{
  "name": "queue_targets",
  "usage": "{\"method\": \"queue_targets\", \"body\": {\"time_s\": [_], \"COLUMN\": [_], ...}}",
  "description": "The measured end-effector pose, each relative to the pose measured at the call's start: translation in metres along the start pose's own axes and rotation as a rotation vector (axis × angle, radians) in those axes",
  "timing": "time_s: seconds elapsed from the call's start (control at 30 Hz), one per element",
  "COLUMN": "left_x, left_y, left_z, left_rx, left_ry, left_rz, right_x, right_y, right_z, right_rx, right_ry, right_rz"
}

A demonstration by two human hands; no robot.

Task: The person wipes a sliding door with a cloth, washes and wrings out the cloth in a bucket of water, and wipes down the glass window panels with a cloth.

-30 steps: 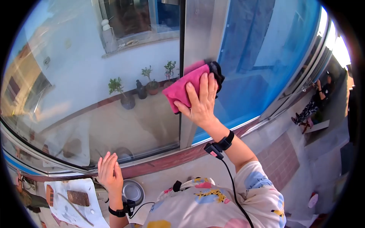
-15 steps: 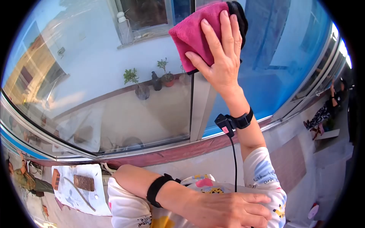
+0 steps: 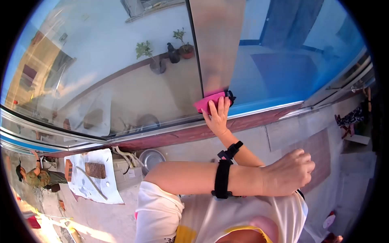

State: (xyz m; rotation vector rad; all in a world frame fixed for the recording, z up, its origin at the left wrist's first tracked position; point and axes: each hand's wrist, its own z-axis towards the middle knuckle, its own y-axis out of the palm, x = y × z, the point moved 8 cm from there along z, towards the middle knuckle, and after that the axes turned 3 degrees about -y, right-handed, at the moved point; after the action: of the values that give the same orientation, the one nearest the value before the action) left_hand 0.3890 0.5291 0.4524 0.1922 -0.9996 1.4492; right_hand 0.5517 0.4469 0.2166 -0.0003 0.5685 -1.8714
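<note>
My right hand (image 3: pixel 218 117) is pressed on a folded pink cloth (image 3: pixel 208 102) with a black edge, fingers spread over it. The cloth lies against the bottom of a metal window post (image 3: pixel 216 44), between a dark glass pane (image 3: pixel 162 97) and a blue-tinted pane (image 3: pixel 279 73). My left forearm crosses in front of my chest. The left hand (image 3: pixel 288 173) is closed, its fingers curled away from view, so anything inside is hidden. A short black piece shows just below that hand. Each wrist wears a black strap.
A reddish ledge (image 3: pixel 162 137) runs beneath the window. Left of me, a white-topped table (image 3: pixel 87 194) carries a brown block (image 3: pixel 95 170), with a metal basin (image 3: pixel 152 158) nearby. One person (image 3: pixel 38 176) stands far left; another (image 3: pixel 356 115) is far right.
My right hand has brought the cloth down from high on the post to its foot. My left hand has gone from spread fingers to closed and now sits higher. The view has tilted.
</note>
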Motion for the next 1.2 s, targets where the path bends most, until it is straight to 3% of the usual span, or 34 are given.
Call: {"method": "queue_targets", "body": {"time_s": [0.1,0.27,0.37,0.47,0.53,0.6,0.63,0.67,0.7,0.73,0.8,0.87,1.0,1.1,1.2], "left_x": [-0.013,-0.023,-0.041,-0.05,-0.038,-0.023,-0.015,-0.009,-0.008,-0.007,-0.005,-0.004,-0.015,-0.029,-0.037], "left_y": [-0.021,-0.077,-0.128,-0.187,-0.215,-0.222,-0.22,-0.216,-0.211,-0.206,-0.201,-0.199,-0.2,-0.192,-0.18], "left_z": [-0.042,-0.141,-0.234,-0.356,-0.448,-0.511,-0.541,-0.566,-0.576,-0.586,-0.601,-0.609,-0.624,-0.597,-0.585], "left_rx": [0.074,-0.012,0.028,0.238,0.381,0.461,0.55,0.644,0.632,0.632,0.622,0.601,0.535,0.508,0.498], "left_ry": [-0.143,-0.417,-0.722,-1.123,-1.223,-1.311,-1.405,-1.497,-1.494,-1.524,-1.544,-1.535,-1.586,-1.596,-1.607], "left_rz": [-0.111,-0.093,0.078,0.225,0.267,0.228,0.188,0.149,0.146,0.128,0.107,0.074,0.045,0.053,0.041], "right_x": [-0.001,-0.033,-0.043,-0.033,-0.018,-0.006,-0.006,0.007,0.014,0.016,0.021,0.021,-0.036,-0.033,-0.005], "right_y": [-0.009,-0.067,-0.06,-0.015,0.02,0.051,0.069,0.097,0.121,0.126,0.145,0.141,0.072,0.067,0.08], "right_z": [0.022,0.171,0.171,0.089,0.017,-0.054,-0.084,-0.134,-0.17,-0.175,-0.2,-0.178,-0.048,-0.046,-0.09], "right_rx": [0.059,0.356,0.398,0.416,0.389,0.368,0.372,0.442,0.515,0.524,0.661,0.797,0.542,0.539,0.643], "right_ry": [-0.019,-0.148,-0.012,0.272,0.515,0.922,0.931,1.195,1.45,1.452,1.733,1.667,1.206,1.191,1.41], "right_rz": [0.046,0.132,0.038,-0.015,-0.007,0.154,0.142,0.288,0.443,0.435,0.604,0.651,0.444,0.42,0.479]}}
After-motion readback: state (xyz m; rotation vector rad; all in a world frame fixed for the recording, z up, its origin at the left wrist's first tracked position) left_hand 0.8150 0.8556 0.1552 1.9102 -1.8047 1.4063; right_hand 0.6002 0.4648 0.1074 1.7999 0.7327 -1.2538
